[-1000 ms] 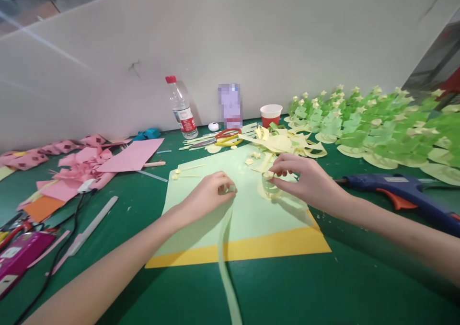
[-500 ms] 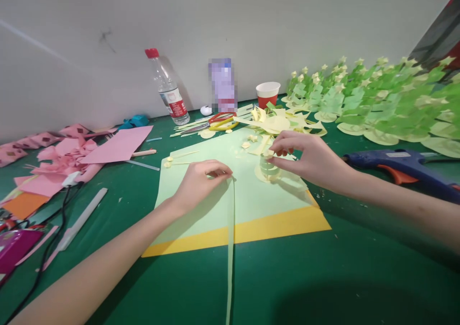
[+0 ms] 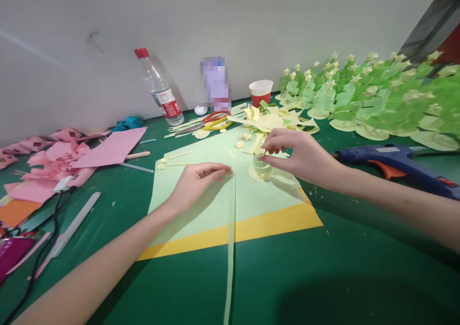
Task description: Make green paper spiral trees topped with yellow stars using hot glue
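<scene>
We have one long, pale green paper strip (image 3: 230,258) running nearly straight away from us, its long axis near to far, over one light green sheet (image 3: 201,198) with a yellow border and on toward us over the green table (image 3: 287,262). Our left hand (image 3: 208,176), thumb and fingertips together, pinches the strip's far end. Our right hand (image 3: 287,152) grips the top of one upright paper coil (image 3: 265,168) on a round base, its long axis vertical.

Beyond lie one heap of yellow scraps (image 3: 269,121) and scissors (image 3: 215,121) with red and yellow handles; we cannot tell whether that is one pair or two. Behind stand one bottle (image 3: 161,95) and one cup (image 3: 261,92). To the right lies one glue gun (image 3: 381,155), below overlapping green paper ornaments (image 3: 381,99), too crowded to count. One flat pink sheet (image 3: 111,147) lies left.
</scene>
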{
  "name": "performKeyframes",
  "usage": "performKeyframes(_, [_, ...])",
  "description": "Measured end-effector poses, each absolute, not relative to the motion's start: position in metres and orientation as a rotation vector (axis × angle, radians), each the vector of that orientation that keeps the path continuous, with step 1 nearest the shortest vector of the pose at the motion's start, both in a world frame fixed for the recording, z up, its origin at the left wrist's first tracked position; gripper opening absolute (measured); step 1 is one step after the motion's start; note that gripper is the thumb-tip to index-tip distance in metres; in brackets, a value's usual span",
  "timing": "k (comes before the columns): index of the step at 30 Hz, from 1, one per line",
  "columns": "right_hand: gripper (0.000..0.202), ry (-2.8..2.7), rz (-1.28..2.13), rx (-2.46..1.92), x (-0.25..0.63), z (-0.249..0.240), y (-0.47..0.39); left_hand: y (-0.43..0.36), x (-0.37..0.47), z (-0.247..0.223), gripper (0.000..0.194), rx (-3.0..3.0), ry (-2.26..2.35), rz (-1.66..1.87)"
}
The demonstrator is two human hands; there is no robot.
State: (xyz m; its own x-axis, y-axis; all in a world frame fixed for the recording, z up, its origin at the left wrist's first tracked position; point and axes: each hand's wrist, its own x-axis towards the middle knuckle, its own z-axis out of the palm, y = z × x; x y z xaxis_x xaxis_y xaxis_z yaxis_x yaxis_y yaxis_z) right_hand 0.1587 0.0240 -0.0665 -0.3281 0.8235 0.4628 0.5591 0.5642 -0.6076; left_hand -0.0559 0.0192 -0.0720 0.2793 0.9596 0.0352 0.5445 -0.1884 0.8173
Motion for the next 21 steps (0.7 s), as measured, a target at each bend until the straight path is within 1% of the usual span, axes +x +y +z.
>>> performKeyframes(10, [0.008, -2.019, 0.457, -1.124, 0.158, -0.0655, 0.0233, 0.0203, -0.0586, -0.0741, 0.014, 1.918, 1.396, 0.716])
performKeyframes(16, [0.008, -2.032, 0.452, -1.131, 0.1584, -0.0648, 0.0233, 0.0181, -0.0575, -0.0719, 0.013, 2.148, 1.403, 0.746])
performKeyframes(21, [0.007, -2.026, 0.445, -1.104, 0.1588, -0.0659, 0.0242, 0.018, -0.0583, -0.0715, 0.014, 2.359, 1.294, 0.788])
